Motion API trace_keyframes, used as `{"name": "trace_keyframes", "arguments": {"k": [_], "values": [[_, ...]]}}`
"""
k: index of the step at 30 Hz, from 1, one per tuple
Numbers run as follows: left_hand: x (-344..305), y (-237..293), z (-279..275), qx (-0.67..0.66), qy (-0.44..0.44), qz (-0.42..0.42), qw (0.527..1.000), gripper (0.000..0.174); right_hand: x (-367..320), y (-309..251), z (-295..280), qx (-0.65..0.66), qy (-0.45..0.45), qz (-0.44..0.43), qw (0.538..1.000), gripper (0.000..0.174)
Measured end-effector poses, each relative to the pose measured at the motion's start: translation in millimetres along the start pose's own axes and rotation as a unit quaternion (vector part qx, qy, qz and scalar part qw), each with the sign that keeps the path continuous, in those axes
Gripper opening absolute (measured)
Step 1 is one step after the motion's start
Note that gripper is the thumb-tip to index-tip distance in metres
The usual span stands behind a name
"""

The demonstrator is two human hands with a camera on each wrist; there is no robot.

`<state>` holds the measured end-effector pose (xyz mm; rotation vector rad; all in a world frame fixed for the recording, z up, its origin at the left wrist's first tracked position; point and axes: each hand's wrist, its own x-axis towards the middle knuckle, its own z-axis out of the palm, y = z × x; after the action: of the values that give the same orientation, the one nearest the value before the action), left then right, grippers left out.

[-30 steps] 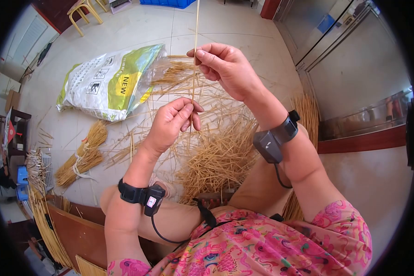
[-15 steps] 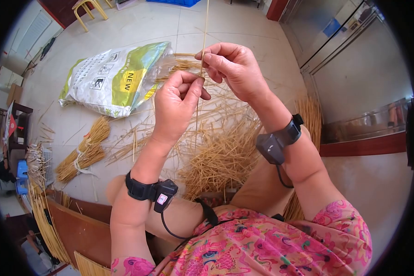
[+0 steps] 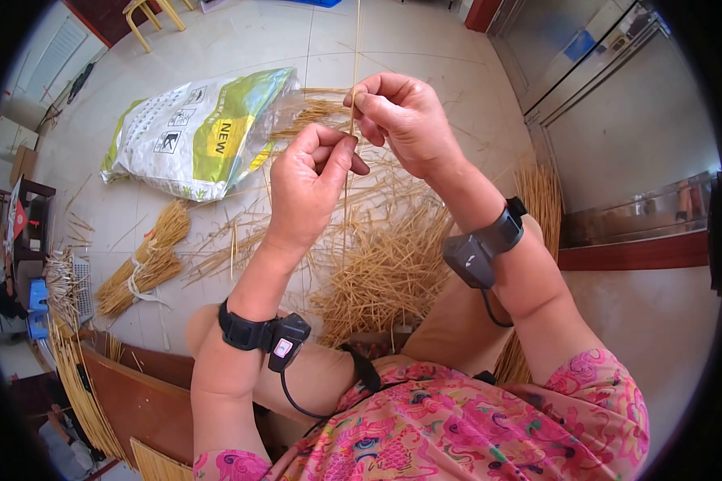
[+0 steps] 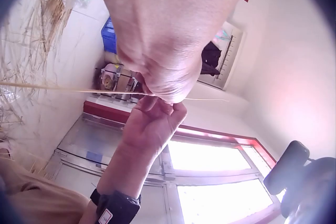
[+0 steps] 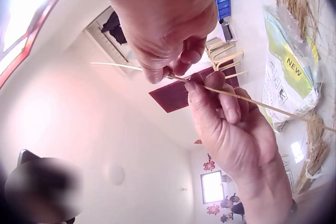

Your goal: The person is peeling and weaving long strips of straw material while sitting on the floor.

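Note:
A long thin straw stalk (image 3: 356, 48) runs upright between both hands, its top end passing out of the head view. My left hand (image 3: 306, 188) pinches it between thumb and forefinger. Just above, my right hand (image 3: 409, 124) pinches the same stalk, thumb against the forefinger. In the right wrist view the two sets of fingertips are close together, with a small node on the stalk (image 5: 247, 98) between them. Below the left hand, the stalk's lower part hangs over a heap of loose straw (image 3: 385, 268) on the floor.
A white and green bag (image 3: 168, 148) with straw at its mouth lies at the far left. Nearer is a tied straw bundle (image 3: 144, 264). More straw (image 3: 540, 192) stands by the metal door (image 3: 626, 120) at the right. A brown wooden board (image 3: 136, 401) is at the lower left.
My left hand has moved up along the stalk until close below the right hand. Over the last half second both hands have stayed nearly still, still pinching the stalk.

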<state>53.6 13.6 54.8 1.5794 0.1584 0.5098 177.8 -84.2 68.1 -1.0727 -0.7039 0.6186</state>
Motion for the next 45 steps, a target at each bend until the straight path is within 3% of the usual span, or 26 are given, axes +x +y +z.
{"name": "trace_keyframes", "arguments": {"k": [3, 6, 9, 12, 25, 31, 37, 45], "values": [[-1, -1, 0, -0.001, 0.008, -0.005, 1.0, 0.009, -3, 3, 4, -0.013, 0.033, 0.024, 0.999, 0.01], [-1, -7, 2, -0.01, 0.026, -0.005, 1.0, 0.009, -4, 9, 11, -0.112, 0.08, -0.047, 0.989, 0.01], [0, -13, 0, -0.043, 0.052, -0.008, 0.998, 0.011, -5, 16, 11, -0.209, 0.107, -0.073, 0.969, 0.009], [4, -13, -5, -0.073, 0.066, -0.016, 0.995, 0.011, -6, 19, 9, -0.223, 0.094, -0.079, 0.967, 0.01], [12, -17, -18, -0.175, 0.049, -0.029, 0.983, 0.011, -13, 17, 17, -0.2, 0.077, -0.066, 0.975, 0.008], [10, -6, -27, -0.122, 0.048, -0.036, 0.991, 0.011, -15, 19, 19, -0.191, 0.067, -0.084, 0.976, 0.009], [19, -12, -43, -0.142, 0.109, 0.019, 0.984, 0.014, -16, 17, 16, -0.143, 0.055, -0.059, 0.986, 0.008], [26, -12, -72, -0.225, 0.205, 0.025, 0.952, 0.014, -18, 15, 9, -0.109, 0.021, -0.044, 0.993, 0.005]]}}
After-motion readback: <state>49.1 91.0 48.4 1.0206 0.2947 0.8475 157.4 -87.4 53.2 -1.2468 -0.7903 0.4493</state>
